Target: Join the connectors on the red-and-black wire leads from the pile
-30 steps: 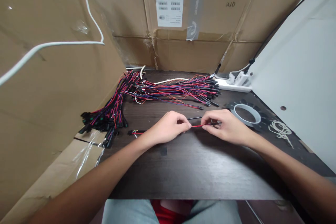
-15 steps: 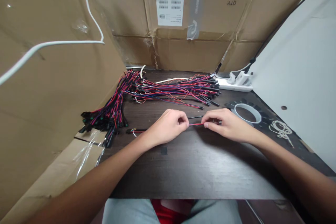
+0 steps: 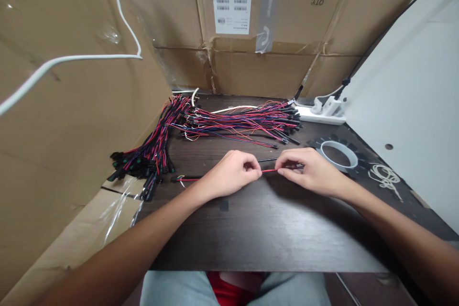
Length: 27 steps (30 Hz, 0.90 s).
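A thin red and dark wire cable (image 3: 268, 170) stretches between my hands, just above the dark tabletop (image 3: 265, 229). My left hand (image 3: 237, 170) pinches it between thumb and fingertips. A short way to the right, my right hand (image 3: 304, 169) is closed on the same cable, its fingers curled. Left of my left wrist, a wire end with a black connector (image 3: 177, 179) and small coloured leads lies on the table. Behind the hands runs a black cable piece (image 3: 267, 159). My fingers hide part of the wires.
Bundled red, purple and black wires (image 3: 236, 122) lie at the back, with another bundle (image 3: 154, 148) at the left. To the right are a white power strip (image 3: 319, 117), a roll of tape (image 3: 339, 154) and coiled cream string (image 3: 384, 177). Cardboard (image 3: 261, 71) walls the back.
My left hand has slid slightly right along the cable, so the stretch between the hands is shorter. My right hand stays nearly in place.
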Motion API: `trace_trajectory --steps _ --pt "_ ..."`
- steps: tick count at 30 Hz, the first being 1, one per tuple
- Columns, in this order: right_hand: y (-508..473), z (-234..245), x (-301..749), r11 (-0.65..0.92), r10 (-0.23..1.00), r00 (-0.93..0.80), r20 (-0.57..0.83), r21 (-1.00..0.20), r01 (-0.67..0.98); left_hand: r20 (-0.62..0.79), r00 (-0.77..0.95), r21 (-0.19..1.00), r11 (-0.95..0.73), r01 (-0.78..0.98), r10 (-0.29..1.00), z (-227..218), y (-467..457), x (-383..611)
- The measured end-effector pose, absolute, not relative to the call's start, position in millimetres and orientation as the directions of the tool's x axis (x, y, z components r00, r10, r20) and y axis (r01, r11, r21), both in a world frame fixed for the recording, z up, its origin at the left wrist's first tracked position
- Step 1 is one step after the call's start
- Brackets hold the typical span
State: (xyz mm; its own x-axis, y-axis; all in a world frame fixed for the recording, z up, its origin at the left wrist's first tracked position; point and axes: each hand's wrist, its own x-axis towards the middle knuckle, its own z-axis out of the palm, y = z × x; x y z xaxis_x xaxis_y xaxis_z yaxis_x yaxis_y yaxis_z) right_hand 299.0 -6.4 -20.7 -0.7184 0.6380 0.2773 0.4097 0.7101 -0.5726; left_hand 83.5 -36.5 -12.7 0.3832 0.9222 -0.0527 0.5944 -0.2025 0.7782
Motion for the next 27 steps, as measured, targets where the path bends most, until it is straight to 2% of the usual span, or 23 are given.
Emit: trace_trajectory --steps 7,12,17,27 --pt "-10.1 -22.5 296.1 0.727 0.621 -0.711 0.329 -0.582 0.366 -0.077 0.413 0.828 -0.173 0.534 0.907 -18.5 -35.5 85.2" --pt "-7.2 -17.0 299.2 0.699 0.636 -0.734 0.239 -0.583 0.415 -0.044 0.366 0.814 -0.179 0.552 0.930 -15.7 -35.4 84.2" --pt "-5.2 -15.7 301.5 0.659 0.665 -0.730 0.158 -0.583 0.475 0.024 0.367 0.753 -0.258 0.605 0.930 -13.8 -36.5 83.0" --pt "-7.5 -22.7 297.3 0.628 0.701 -0.686 0.193 -0.624 0.465 0.101 0.396 0.739 -0.335 0.584 0.913 -16.4 -38.7 84.6"
